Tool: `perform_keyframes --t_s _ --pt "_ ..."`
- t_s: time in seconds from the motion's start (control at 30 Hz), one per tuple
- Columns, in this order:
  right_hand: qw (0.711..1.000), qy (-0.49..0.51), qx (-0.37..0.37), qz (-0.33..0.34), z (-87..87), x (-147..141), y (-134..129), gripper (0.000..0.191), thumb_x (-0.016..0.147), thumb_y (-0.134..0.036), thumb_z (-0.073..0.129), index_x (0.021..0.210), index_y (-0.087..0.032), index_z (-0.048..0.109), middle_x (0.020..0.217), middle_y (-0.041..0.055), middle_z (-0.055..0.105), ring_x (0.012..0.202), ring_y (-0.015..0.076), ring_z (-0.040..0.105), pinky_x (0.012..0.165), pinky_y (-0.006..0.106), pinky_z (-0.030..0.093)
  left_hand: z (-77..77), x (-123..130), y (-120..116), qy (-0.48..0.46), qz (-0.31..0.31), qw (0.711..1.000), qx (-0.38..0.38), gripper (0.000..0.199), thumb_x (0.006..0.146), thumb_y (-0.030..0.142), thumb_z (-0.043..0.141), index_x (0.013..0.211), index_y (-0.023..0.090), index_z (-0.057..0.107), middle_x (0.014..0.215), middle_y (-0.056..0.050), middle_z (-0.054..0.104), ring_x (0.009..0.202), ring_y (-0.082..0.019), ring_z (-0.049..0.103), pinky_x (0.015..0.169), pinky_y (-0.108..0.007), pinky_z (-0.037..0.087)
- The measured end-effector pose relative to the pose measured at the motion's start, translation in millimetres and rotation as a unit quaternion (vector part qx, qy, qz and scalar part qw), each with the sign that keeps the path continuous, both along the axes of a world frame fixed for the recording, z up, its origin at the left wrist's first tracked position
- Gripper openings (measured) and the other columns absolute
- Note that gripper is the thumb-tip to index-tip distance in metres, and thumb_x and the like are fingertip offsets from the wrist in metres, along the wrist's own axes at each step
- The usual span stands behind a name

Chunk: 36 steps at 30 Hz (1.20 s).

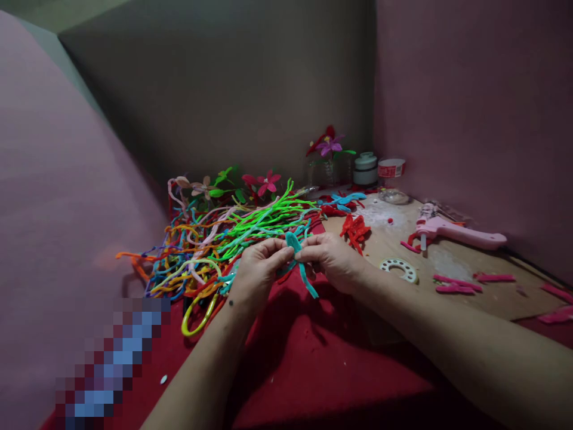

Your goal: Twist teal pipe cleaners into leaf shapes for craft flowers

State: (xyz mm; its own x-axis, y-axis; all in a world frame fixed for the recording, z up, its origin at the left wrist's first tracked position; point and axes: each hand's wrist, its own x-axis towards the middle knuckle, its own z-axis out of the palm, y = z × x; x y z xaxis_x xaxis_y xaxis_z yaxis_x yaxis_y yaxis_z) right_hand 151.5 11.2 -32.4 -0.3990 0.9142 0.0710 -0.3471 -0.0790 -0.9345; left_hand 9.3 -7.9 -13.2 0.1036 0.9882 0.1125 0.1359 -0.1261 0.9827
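Note:
A teal pipe cleaner [308, 282], bent into a narrow loop at the top, is held between both hands above the red cloth. My left hand [262, 266] pinches its left side with thumb and index finger. My right hand [333, 260] grips the same piece from the right, fingertips close to those of my left hand. One loose end hangs down below the fingers. Just behind and left of my hands lies a pile of green pipe cleaners [250, 224] mixed with other colours.
Yellow-handled scissors or pliers [190, 325] lie left on the red cloth [313, 370]. On the right, a brown board [492, 298] bears a pink glue gun [470, 234], a white ring [398, 270], pink strips [456, 285] and red pieces [355, 232]. Fuzzy flowers [267, 182] stand behind.

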Motion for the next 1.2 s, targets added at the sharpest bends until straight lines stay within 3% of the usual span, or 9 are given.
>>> perform_keyframes --t_s 0.13,0.4,0.53,0.73,0.97,1.2 --pt "1.000 -0.017 0.022 -0.006 -1.3 1 2 0.013 0.058 -0.013 0.056 0.047 -0.015 0.050 0.035 -0.0046 0.046 0.030 0.0059 0.038 0.036 0.021 0.024 -4.8 4 1 0.009 0.015 1.000 -0.001 0.019 0.071 0.030 0.062 0.066 0.014 0.054 0.054 0.005 0.048 0.046 -0.004 0.037 0.046 -0.018 0.027" --pt "0.999 -0.041 0.028 0.006 -0.6 0 -2 0.011 0.058 -0.016 0.057 0.049 -0.014 0.052 0.039 -0.0028 0.048 0.035 0.0073 0.042 0.039 0.022 0.033 3.7 -1 0 -0.016 -0.011 0.999 -0.030 0.017 0.065 0.028 0.067 0.071 0.013 0.060 0.058 0.002 0.055 0.049 -0.006 0.044 0.048 -0.018 0.033" --pt "0.996 -0.065 0.031 -0.053 2.1 -2 -5 0.003 0.059 -0.016 0.055 0.059 -0.014 0.054 0.046 -0.0029 0.050 0.040 0.0084 0.045 0.042 0.022 0.037 2.4 1 0 -0.021 0.028 0.999 -0.032 0.022 0.067 0.031 0.065 0.061 0.013 0.054 0.051 0.003 0.048 0.044 -0.004 0.039 0.044 -0.018 0.029" --pt "0.956 -0.194 0.162 -0.146 -0.5 -4 -6 0.008 0.064 -0.021 0.052 0.059 -0.015 0.054 0.054 -0.0030 0.049 0.048 0.0069 0.042 0.047 0.020 0.034 3.8 5 -3 0.031 0.052 0.998 0.006 0.027 0.066 0.032 0.066 0.057 0.012 0.050 0.047 0.006 0.040 0.043 -0.003 0.034 0.042 -0.018 0.025" --pt "0.958 -0.179 0.170 -0.148 -6.2 -4 -5 0.006 0.066 -0.021 0.050 0.066 -0.016 0.053 0.053 -0.0043 0.048 0.046 0.0072 0.044 0.046 0.020 0.035 3.8 6 -4 0.047 0.015 0.999 0.005 0.020 0.066 0.029 0.065 0.067 0.013 0.054 0.055 0.005 0.047 0.047 -0.005 0.042 0.045 -0.018 0.033" --pt "0.937 -0.244 0.193 -0.156 -6.1 -3 -2 0.007 0.065 -0.020 0.049 0.062 -0.016 0.054 0.052 -0.0030 0.050 0.047 0.0080 0.045 0.046 0.020 0.034 2.3 11 -6 0.117 0.053 0.991 0.035 0.012 0.069 0.023 0.056 0.064 0.014 0.051 0.051 0.005 0.046 0.044 -0.007 0.041 0.043 -0.019 0.032"
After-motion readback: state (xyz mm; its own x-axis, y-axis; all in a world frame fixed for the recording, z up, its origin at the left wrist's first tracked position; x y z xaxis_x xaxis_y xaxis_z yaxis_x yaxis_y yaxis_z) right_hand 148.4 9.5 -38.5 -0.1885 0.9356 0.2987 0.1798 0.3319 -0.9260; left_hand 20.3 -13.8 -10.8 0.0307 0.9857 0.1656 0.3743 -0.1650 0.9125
